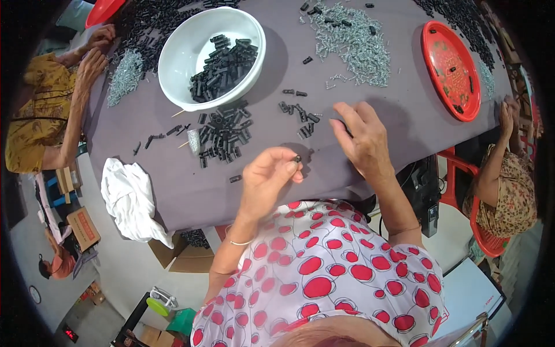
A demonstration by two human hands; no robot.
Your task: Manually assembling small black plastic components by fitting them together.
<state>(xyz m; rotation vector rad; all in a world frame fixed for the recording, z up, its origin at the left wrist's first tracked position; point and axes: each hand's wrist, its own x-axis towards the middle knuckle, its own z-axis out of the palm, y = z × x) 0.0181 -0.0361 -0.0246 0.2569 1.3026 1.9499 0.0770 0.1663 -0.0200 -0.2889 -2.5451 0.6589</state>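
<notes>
My left hand (267, 176) is closed near the table's front edge, pinching a small black plastic piece (298, 158) between thumb and fingertips. Held above the cloth to its right, my right hand (365, 139) has bent fingers; a dark bit shows by the thumb, too hidden to name. Between and beyond my hands lies a small group of black cylindrical pieces (302, 115), some with metal springs. A larger heap of black pieces (222, 136) lies left of these, just below a white bowl (167, 78) partly filled with similar pieces. Loose silver springs (361, 52) are piled farther back.
A red oval tray (428, 55) holds a few black pieces at right. A white cloth (128, 199) hangs over the left table edge, with a cardboard box (193, 260) below. Co-workers' hands (92, 65) are at left, and another person (503, 179) sits at right.
</notes>
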